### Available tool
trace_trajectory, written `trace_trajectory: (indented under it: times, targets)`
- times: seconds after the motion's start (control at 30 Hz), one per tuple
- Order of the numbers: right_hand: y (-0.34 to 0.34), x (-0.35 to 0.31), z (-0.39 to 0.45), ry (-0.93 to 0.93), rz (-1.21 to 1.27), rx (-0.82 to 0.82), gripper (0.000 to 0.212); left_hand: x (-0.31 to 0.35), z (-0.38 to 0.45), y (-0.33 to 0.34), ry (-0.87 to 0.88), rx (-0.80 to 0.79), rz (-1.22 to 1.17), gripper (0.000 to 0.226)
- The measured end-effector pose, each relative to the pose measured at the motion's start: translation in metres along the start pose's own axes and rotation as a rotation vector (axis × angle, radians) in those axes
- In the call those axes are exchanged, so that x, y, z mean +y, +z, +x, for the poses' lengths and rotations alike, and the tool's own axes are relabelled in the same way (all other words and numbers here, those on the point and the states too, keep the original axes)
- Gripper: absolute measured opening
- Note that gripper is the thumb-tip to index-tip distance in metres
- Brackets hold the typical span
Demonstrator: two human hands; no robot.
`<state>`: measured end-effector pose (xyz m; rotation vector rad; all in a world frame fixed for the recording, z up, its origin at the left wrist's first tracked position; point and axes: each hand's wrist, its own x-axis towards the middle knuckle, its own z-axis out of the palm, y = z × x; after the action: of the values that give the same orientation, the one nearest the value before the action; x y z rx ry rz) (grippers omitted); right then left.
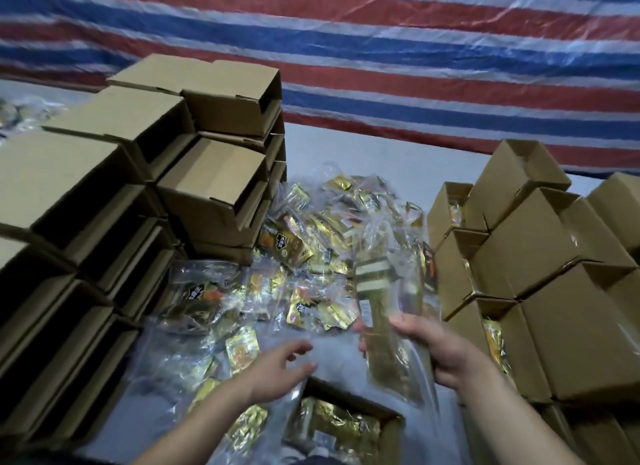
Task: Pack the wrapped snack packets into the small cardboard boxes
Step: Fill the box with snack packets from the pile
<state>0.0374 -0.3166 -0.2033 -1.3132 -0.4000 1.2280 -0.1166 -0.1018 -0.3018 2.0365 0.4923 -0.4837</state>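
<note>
An open small cardboard box point(391, 430) lies at the bottom centre with gold snack packets inside it. Just above it my right hand point(440, 350) grips a clear-wrapped gold snack packet point(384, 312), held upright and blurred by motion. To the left of the box my left hand point(277, 367) hovers with fingers spread and nothing in it. A heap of wrapped gold packets point(311, 257) covers the surface beyond both hands.
Empty open boxes point(211, 187) are stacked in tiers on the left. More boxes point(540, 291) are stacked on the right, some with packets inside. A red, white and blue striped tarp point(381, 49) hangs behind. Loose packets point(204, 371) lie near my left forearm.
</note>
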Motion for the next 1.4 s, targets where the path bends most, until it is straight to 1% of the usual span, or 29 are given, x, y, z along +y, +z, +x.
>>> trace_trajectory:
  times: [0.03,0.07,0.1,0.17,0.23,0.27,0.3,0.33,0.4,0.5,0.6,0.7,0.77,0.87,0.93,1.0,1.07,1.13,1.17,1.2,1.27,1.3,1.33,1.37,1.4]
  targets:
    - [0.002,0.002,-0.001,0.023,-0.099,-0.054,0.071,-0.014,0.001,0.012,-0.024,-0.056,0.03,0.045]
    - [0.007,0.004,-0.001,0.057,-0.205,-0.096,0.066,-0.024,0.002,0.023,-0.043,-0.086,0.012,0.044]
    - [0.014,0.006,0.001,0.1,-0.315,-0.127,0.06,-0.031,0.002,0.032,-0.059,-0.085,-0.039,0.04]
    - [0.029,0.014,0.008,0.19,-0.595,-0.196,0.047,-0.041,0.002,0.043,-0.082,-0.028,-0.132,0.027]
    - [0.038,0.026,0.018,0.275,-0.939,-0.291,0.037,-0.046,0.002,0.047,-0.042,0.003,-0.142,0.014]
    - [0.041,0.034,0.022,0.311,-1.06,-0.343,0.038,-0.047,0.001,0.048,-0.013,-0.002,-0.148,0.016]
    - [0.043,0.044,0.026,0.348,-1.13,-0.383,0.04,-0.046,-0.001,0.048,-0.005,-0.009,-0.161,0.026]
    - [0.044,0.053,0.03,0.387,-1.157,-0.41,0.037,-0.045,-0.002,0.048,-0.021,-0.006,-0.171,0.036]
    - [0.048,0.066,0.035,0.43,-1.153,-0.436,0.03,-0.044,-0.001,0.047,-0.065,0.007,-0.177,0.045]
    - [0.05,0.07,0.043,0.457,-1.13,-0.443,0.027,-0.044,-0.002,0.044,-0.08,-0.029,-0.258,0.046]
    - [0.042,0.07,0.042,0.487,-1.138,-0.44,0.028,-0.048,-0.003,0.041,-0.087,-0.057,-0.243,0.051]
    - [0.036,0.085,0.041,0.546,-1.249,-0.432,0.03,-0.051,-0.002,0.043,-0.095,-0.077,-0.26,0.05]
    - [0.041,0.104,0.046,0.51,-1.307,-0.361,0.035,-0.054,-0.001,0.045,-0.1,-0.055,-0.273,0.047]
    - [0.051,0.135,0.057,0.438,-1.378,-0.239,0.052,-0.056,-0.001,0.043,-0.098,0.017,-0.285,0.037]
    - [0.053,0.153,0.062,0.417,-1.48,-0.197,0.061,-0.058,-0.003,0.04,-0.084,0.017,-0.264,0.035]
    - [0.05,0.163,0.065,0.412,-1.519,-0.17,0.065,-0.058,-0.003,0.04,-0.068,0.009,-0.232,0.034]
    - [0.046,0.163,0.064,0.415,-1.408,-0.158,0.071,-0.06,-0.001,0.042,-0.066,0.03,-0.185,0.033]
    - [0.045,0.155,0.058,0.418,-1.19,-0.145,0.074,-0.061,0.0,0.047,-0.063,0.075,-0.179,0.029]
    - [0.044,0.148,0.054,0.406,-1.125,-0.132,0.072,-0.061,0.0,0.049,-0.062,0.093,-0.185,0.026]
    - [0.043,0.141,0.05,0.376,-1.106,-0.117,0.064,-0.062,0.001,0.05,-0.067,0.104,-0.197,0.025]
    - [0.039,0.13,0.042,0.286,-1.171,-0.063,0.034,-0.065,0.002,0.051,-0.079,0.106,-0.23,0.028]
    - [0.038,0.127,0.038,0.29,-1.207,-0.025,0.02,-0.067,0.002,0.051,-0.078,0.099,-0.235,0.032]
    - [0.038,0.124,0.037,0.325,-1.232,-0.008,0.016,-0.068,0.003,0.051,-0.076,0.094,-0.233,0.035]
    - [0.039,0.123,0.038,0.396,-1.27,-0.037,0.019,-0.069,0.003,0.051,-0.076,0.096,-0.23,0.038]
    - [0.042,0.124,0.041,0.489,-1.298,-0.102,0.024,-0.069,0.003,0.051,-0.079,0.099,-0.228,0.037]
